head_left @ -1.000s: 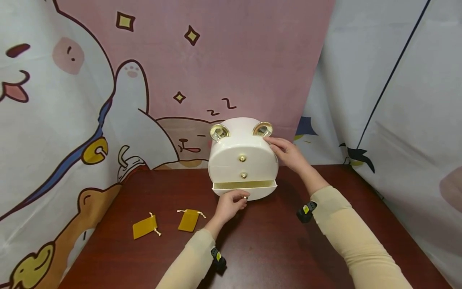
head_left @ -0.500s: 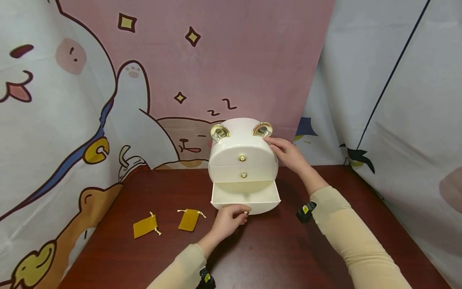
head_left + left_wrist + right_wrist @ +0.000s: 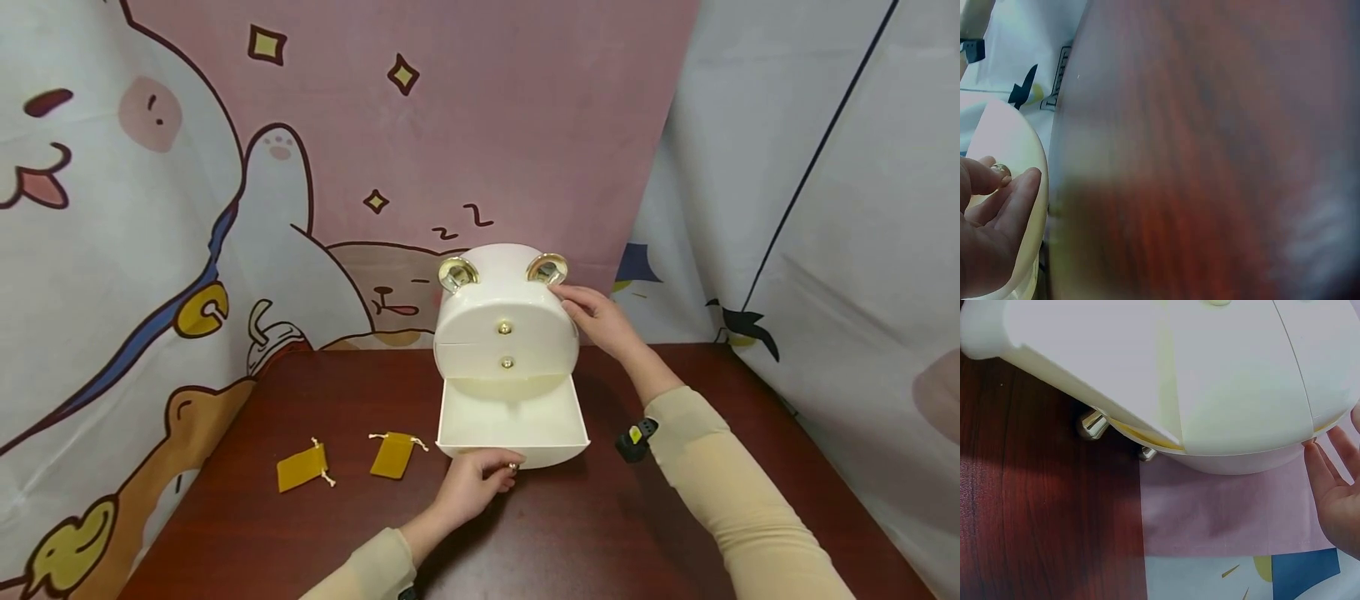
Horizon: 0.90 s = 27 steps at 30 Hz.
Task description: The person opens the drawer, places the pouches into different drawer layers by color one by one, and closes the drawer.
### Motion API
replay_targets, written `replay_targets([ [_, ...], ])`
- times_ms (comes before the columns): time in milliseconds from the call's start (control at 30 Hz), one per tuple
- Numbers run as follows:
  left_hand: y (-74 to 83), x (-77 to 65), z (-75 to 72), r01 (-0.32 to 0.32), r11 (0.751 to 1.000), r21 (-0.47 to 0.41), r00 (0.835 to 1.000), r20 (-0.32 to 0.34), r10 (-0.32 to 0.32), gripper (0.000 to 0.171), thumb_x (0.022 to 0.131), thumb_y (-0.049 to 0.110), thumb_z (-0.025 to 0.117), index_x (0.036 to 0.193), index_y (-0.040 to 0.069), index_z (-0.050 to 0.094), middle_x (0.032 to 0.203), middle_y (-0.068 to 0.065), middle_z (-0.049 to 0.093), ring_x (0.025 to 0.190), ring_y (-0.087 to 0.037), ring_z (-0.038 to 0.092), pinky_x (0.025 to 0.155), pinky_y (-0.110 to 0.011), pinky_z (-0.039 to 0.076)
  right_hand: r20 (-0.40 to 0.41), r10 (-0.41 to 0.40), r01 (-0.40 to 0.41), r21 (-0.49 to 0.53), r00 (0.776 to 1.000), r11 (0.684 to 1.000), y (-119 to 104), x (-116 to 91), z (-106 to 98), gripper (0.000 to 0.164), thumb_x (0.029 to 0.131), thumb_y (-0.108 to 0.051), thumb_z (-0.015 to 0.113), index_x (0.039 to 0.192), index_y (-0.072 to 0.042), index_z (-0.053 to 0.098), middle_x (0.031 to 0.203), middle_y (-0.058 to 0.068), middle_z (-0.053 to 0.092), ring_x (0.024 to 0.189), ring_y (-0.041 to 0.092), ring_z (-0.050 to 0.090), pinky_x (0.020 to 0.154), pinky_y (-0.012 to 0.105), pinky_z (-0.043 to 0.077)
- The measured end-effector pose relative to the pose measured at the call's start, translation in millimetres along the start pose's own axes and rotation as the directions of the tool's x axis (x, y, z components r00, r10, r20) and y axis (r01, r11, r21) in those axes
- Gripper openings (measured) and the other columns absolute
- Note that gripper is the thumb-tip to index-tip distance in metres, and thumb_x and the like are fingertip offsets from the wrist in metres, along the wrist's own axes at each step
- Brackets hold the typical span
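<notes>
A white rounded jewelry box (image 3: 501,279) with two gold-rimmed ears (image 3: 547,270) stands at the far middle of the table in the head view. Its bottom drawer (image 3: 512,423) is pulled well out and holds nothing that I can see. Thumb and fingers of my left hand (image 3: 468,490) pinch the small gold knob (image 3: 1001,170) on that drawer's front. My right hand (image 3: 602,323) rests its extended fingertips against the box's upper right side, just below the right ear. Two upper drawers, each with a gold knob (image 3: 505,328), are closed.
Two mustard drawstring pouches, one (image 3: 302,468) farther left and one (image 3: 392,456) nearer the box, lie on the dark red table (image 3: 570,533). Behind stands a printed cartoon backdrop (image 3: 540,125). Gold feet (image 3: 1092,425) hold the box up.
The bottom drawer has slid from slightly out to far out, toward me, with my left hand on its knob. My right hand has stayed against the box.
</notes>
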<state>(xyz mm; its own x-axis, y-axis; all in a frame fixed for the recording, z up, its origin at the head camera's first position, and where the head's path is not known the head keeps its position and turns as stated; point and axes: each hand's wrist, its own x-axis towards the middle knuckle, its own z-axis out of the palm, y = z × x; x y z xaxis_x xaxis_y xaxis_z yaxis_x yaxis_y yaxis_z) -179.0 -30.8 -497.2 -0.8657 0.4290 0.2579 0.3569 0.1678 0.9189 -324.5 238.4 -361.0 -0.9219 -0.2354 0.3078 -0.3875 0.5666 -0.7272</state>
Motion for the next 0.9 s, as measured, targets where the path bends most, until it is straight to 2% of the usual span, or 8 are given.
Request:
replay_targets([
  [200,1.6,-6.6,5.6,0.008,1.000,-0.001,1.000,0.022,-0.008,0.021,0.089,-0.018,0.059,0.106,-0.012,0.070,0.097,-0.028,0.069,0.075,-0.046,0.069,0.065,-0.041,0.059,0.001,-0.011,0.011,0.009,1.000,1.000,0.1,-0.1,-0.2,0.043,0.104,-0.030,0.053,0.145,-0.019,0.053,0.150,0.010,0.045,0.138,0.034,0.038,0.110,0.055,0.032],
  [300,3.1,-9.5,5.5,0.016,1.000,0.010,0.999,0.029,-0.016,0.022,0.089,-0.018,0.059,0.106,-0.011,0.070,0.098,-0.027,0.069,0.075,-0.045,0.069,0.065,-0.038,0.059,0.000,-0.010,0.010,0.011,1.000,1.000,0.3,-0.3,0.2,0.043,0.104,-0.031,0.053,0.145,-0.019,0.053,0.150,0.010,0.045,0.139,0.033,0.038,0.110,0.055,0.032],
  [433,3.6,-13.2,3.5,0.017,1.000,-0.003,0.999,0.047,-0.017,0.021,0.090,-0.014,0.062,0.107,-0.008,0.071,0.100,-0.022,0.071,0.076,-0.038,0.071,0.066,-0.029,0.059,-0.005,-0.002,0.002,0.014,1.000,1.000,1.0,-0.4,0.4,0.043,0.104,-0.032,0.053,0.145,-0.020,0.054,0.150,0.010,0.044,0.139,0.033,0.038,0.110,0.055,0.033],
  [633,2.9,-15.7,0.5,0.031,0.999,-0.014,0.997,0.078,-0.029,0.020,0.091,-0.009,0.064,0.109,-0.005,0.072,0.098,-0.019,0.071,0.074,-0.027,0.071,0.064,-0.024,0.057,-0.007,0.001,-0.001,0.016,1.000,1.000,0.4,-0.5,0.7,0.043,0.104,-0.031,0.053,0.145,-0.020,0.054,0.150,0.010,0.045,0.138,0.033,0.039,0.110,0.054,0.032],
  [767,10.8,-15.1,-3.4,0.043,0.999,0.013,0.995,0.095,-0.044,0.018,0.092,-0.004,0.065,0.109,-0.003,0.073,0.091,-0.018,0.072,0.069,-0.017,0.070,0.061,-0.023,0.057,-0.008,0.011,-0.011,0.007,1.000,1.000,-0.3,-0.6,1.1,0.043,0.103,-0.032,0.053,0.145,-0.020,0.054,0.150,0.010,0.044,0.138,0.033,0.039,0.110,0.055,0.032],
  [900,23.7,-12.1,-9.5,-0.006,0.998,0.055,0.996,0.091,0.001,0.018,0.091,0.000,0.068,0.109,-0.002,0.073,0.086,-0.012,0.073,0.069,-0.010,0.069,0.062,-0.023,0.057,-0.010,0.015,-0.015,0.003,1.000,1.000,-0.6,-0.4,1.2,0.043,0.103,-0.032,0.053,0.145,-0.020,0.054,0.150,0.010,0.044,0.139,0.034,0.039,0.110,0.055,0.033],
])
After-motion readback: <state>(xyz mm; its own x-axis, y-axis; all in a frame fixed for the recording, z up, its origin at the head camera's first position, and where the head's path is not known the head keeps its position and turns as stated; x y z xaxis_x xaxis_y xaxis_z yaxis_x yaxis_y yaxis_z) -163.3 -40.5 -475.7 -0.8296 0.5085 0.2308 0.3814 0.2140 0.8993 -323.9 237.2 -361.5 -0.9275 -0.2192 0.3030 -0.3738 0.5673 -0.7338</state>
